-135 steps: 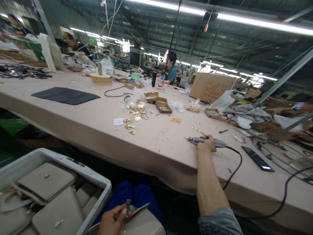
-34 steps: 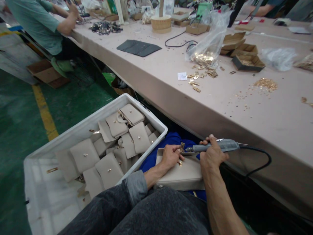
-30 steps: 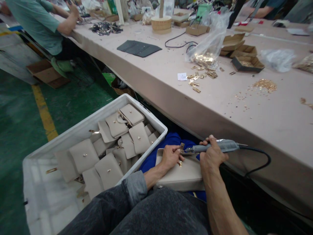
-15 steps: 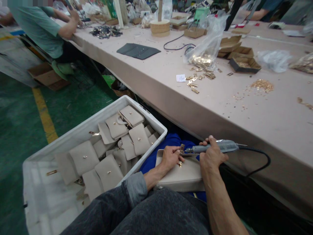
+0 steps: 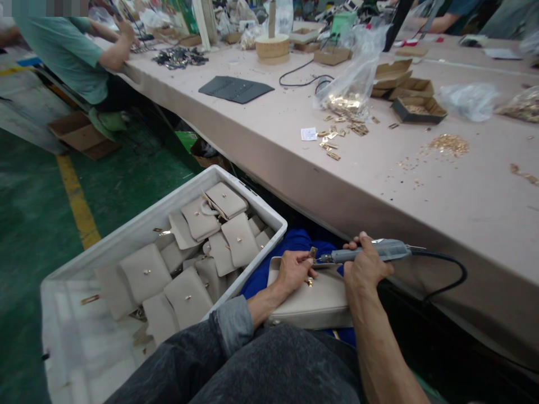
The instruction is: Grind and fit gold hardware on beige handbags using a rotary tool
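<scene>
A beige handbag lies across my lap, with a gold clasp on its front. My left hand is closed at the bag's upper edge, its fingers pinching a small gold metal plate there. My right hand is wrapped round a grey electric screwdriver, held nearly level. The tool's bit points left and meets the bag's edge beside the plate and my left fingertips. Whether it sits in a screw is too small to tell. A black cord curves from the tool's rear end.
To my left stands a white plastic crate holding several beige bags. Along the table lie loose gold plates, a pile of tiny gold parts, small cardboard boxes and a dark sheet. A co-worker sits at far left.
The view has shifted very slightly. Both hands, the bag and the screwdriver keep practically the same positions.
</scene>
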Demonstrator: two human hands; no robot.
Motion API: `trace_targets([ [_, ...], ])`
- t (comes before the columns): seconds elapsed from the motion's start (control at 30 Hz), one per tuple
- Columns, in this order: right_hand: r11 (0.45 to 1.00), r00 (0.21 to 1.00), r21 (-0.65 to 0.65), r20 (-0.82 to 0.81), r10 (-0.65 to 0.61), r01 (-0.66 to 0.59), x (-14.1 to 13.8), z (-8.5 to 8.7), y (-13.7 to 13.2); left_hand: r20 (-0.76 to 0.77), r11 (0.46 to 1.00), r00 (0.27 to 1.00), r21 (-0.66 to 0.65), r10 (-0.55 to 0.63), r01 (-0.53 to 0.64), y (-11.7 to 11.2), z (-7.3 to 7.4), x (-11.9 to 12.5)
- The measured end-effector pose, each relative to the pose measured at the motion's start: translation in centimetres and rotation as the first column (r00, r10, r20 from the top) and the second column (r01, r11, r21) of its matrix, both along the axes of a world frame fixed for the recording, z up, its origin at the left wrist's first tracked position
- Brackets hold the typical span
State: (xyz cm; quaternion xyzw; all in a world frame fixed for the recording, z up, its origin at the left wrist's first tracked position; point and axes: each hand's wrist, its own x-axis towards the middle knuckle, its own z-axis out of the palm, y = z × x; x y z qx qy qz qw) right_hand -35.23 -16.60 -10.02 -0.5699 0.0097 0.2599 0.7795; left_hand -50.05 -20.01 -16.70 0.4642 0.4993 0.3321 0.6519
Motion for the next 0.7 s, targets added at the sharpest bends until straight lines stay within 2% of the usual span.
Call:
trace_targets([
  [0.2,1.000,1.000,0.012,0.002,0.000,0.000,-0.1,0.1,-0.1,0.007,1.000,1.000,0.014,0.010,-0.010,0.0,0.2,0.1],
  [0.37,1.000,1.000,0.022,0.016,0.005,-0.006,-0.3,0.2,-0.1,0.005,0.999,1.000,-0.030,0.026,-0.026,0.0,0.3,0.3],
  [0.7,0.998,0.999,0.041,-0.008,0.043,-0.042,0.5,1.1,-0.5,-0.002,0.990,0.992,-0.053,0.128,-0.128,-0.1,1.3,0.3],
])
